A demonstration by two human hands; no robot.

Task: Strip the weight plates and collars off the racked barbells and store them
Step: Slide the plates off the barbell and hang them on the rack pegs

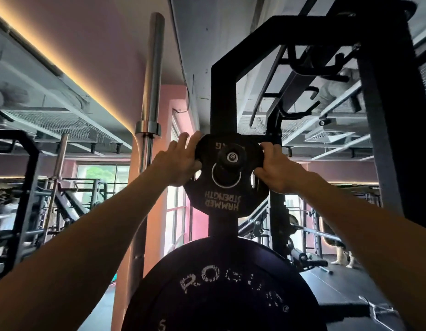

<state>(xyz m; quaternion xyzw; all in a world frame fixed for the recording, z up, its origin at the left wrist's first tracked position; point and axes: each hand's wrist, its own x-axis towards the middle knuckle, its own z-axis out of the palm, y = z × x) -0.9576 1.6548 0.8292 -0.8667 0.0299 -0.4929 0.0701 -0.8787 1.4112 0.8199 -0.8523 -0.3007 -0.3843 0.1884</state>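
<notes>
Both hands are holding a small black Hammer Strength plate (225, 187) by its rim on a storage peg (231, 156) of the black rack upright (223, 91): left hand (181, 163) fingers spreading over the left edge, right hand (275, 168) curling around the right edge. The plate's centre hole is sitting around the peg. A large Rogue bumper plate (221, 290) is hanging just below, and a vertical barbell (151, 96) is standing left of the upright.

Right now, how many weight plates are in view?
2. A small Hammer Strength plate sits on the rack's upper storage peg, held by the left hand and right hand. A large Rogue plate sits below it. More may be hidden behind.
</notes>
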